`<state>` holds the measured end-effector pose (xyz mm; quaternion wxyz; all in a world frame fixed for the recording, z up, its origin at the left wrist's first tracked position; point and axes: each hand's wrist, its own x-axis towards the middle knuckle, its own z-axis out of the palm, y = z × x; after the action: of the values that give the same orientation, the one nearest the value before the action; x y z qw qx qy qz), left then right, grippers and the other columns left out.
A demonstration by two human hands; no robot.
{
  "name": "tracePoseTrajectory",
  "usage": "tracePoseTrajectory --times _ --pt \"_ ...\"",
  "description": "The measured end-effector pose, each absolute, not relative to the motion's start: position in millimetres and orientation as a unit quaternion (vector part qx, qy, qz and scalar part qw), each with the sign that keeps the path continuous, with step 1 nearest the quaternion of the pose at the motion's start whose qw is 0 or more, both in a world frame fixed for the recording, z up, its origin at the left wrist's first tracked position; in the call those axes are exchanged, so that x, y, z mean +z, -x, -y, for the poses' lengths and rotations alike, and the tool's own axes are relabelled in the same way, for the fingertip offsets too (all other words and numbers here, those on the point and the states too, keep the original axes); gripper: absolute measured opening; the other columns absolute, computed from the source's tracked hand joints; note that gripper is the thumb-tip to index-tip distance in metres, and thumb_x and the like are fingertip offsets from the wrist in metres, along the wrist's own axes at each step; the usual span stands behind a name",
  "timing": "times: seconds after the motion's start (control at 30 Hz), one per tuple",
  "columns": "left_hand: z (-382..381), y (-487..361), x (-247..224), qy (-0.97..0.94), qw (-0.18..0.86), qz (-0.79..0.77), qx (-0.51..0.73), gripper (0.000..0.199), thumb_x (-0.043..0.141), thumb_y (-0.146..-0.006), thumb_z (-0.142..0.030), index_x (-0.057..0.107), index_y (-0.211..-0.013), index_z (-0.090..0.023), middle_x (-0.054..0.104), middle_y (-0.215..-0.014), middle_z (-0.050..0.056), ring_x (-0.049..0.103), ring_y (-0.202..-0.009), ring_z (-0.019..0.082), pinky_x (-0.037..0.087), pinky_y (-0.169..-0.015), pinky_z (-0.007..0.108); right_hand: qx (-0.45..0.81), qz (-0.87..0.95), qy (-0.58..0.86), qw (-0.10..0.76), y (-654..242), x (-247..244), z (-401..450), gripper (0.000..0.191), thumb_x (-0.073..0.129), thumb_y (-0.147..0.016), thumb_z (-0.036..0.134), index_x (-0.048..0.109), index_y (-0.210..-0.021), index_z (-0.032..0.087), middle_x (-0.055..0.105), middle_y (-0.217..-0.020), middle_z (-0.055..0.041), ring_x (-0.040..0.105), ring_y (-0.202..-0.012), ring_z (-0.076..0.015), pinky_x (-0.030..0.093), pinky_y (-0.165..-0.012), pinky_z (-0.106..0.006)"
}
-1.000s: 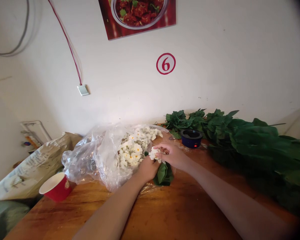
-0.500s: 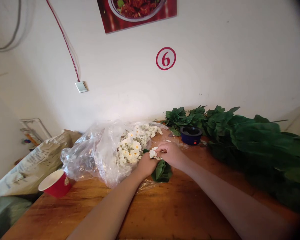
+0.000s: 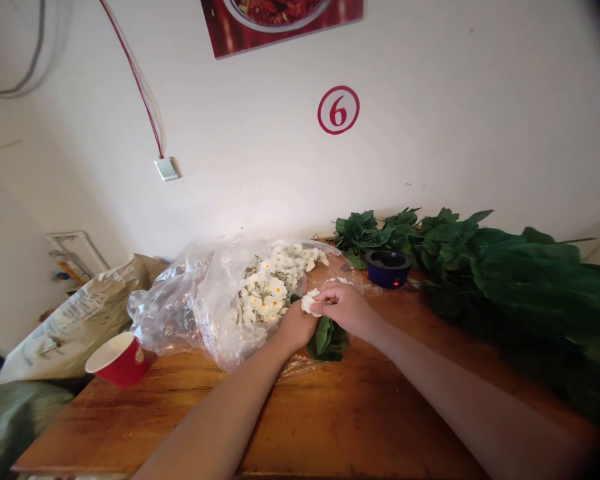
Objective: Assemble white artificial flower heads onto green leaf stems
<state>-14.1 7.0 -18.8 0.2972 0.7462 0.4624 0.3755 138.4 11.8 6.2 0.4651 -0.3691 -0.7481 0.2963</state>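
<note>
My left hand (image 3: 297, 327) and my right hand (image 3: 343, 307) meet above the table, and their fingers close on a small white flower head (image 3: 309, 302). Beneath them lies a green leaf sprig (image 3: 326, 339), its stem hidden by my fingers. To the left, a crumpled clear plastic bag (image 3: 200, 300) wraps a mass of white artificial-looking flowers (image 3: 266, 291). My left wrist is close to the bag's edge.
A long heap of green leafy stems (image 3: 510, 287) covers the right of the wooden table (image 3: 130, 417). A dark blue dish (image 3: 388, 269) stands before it, and a red paper cup (image 3: 119, 360) lies tilted near the left edge. A printed sack (image 3: 75, 327) is beyond that edge.
The whole view has shifted slightly, with the wall and table sitting a little differently. My hands stay together on the white flower head, and their fingers have shifted only slightly.
</note>
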Motion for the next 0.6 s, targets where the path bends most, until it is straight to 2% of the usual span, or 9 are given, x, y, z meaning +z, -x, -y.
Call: tracePoseTrajectory --times 0.17,0.3,0.43,0.6 --pt "-5 12 -17 -0.739 0.311 -0.466 0.374 0.029 0.052 -0.083 -0.032 0.069 -0.100 -0.016 0.072 -0.098 0.005 0.062 -0.090 0.024 0.049 -0.080 0.034 0.414 0.680 0.382 0.469 -140 2 -15 0.016 0.075 -0.064 0.031 0.072 -0.068 0.016 0.069 -0.078 -0.0041 0.061 -0.071 -0.0168 0.046 -0.064 -0.028" --pt "-6 11 -17 -0.743 0.297 -0.481 0.359 0.029 0.056 -0.081 -0.037 0.070 -0.095 -0.016 0.072 -0.089 0.005 0.062 -0.083 0.022 0.048 -0.075 0.032 0.424 0.656 0.387 0.490 -146 9 -17 0.018 0.076 -0.061 0.032 0.071 -0.067 0.016 0.069 -0.075 -0.0039 0.061 -0.069 -0.0166 0.047 -0.064 -0.028" --pt "-9 11 -19 -0.738 0.299 -0.502 0.336 0.036 0.059 -0.078 -0.048 0.070 -0.086 -0.016 0.069 -0.077 0.003 0.061 -0.071 0.019 0.046 -0.068 0.029 0.353 0.642 0.397 0.553 -174 29 -25 0.019 0.075 -0.061 0.033 0.072 -0.068 0.016 0.070 -0.079 -0.0049 0.062 -0.072 -0.0179 0.049 -0.068 -0.030" --pt "-10 11 -19 -0.757 0.278 -0.492 0.327 0.032 0.056 -0.080 -0.047 0.069 -0.080 -0.018 0.068 -0.077 0.002 0.060 -0.072 0.018 0.043 -0.065 0.026 0.136 0.646 0.464 0.591 -232 54 -46 0.012 0.071 -0.067 0.029 0.074 -0.069 0.018 0.071 -0.084 -0.0063 0.065 -0.077 -0.0199 0.049 -0.072 -0.030"
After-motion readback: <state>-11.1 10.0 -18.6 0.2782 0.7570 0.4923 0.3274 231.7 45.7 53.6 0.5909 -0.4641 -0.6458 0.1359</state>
